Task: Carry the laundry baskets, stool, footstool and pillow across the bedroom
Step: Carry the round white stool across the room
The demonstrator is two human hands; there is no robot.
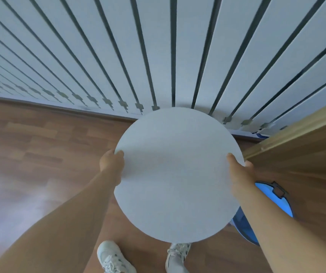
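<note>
A round white stool (177,174) fills the middle of the view, seen from straight above so only its flat top shows. My left hand (112,164) grips its left rim, thumb on top and fingers hidden underneath. At the right rim my right hand (239,170) holds on the same way. The stool's legs are hidden below the seat. A blue laundry basket (272,201) stands on the floor to the right, partly covered by my right arm and the stool.
A white wall of vertical blinds or slats (158,56) with dark gaps rises straight ahead, close to the stool. A wooden furniture edge (296,138) juts in at the right. Brown wood flooring (39,154) stretches left. My two white sneakers (114,259) show below.
</note>
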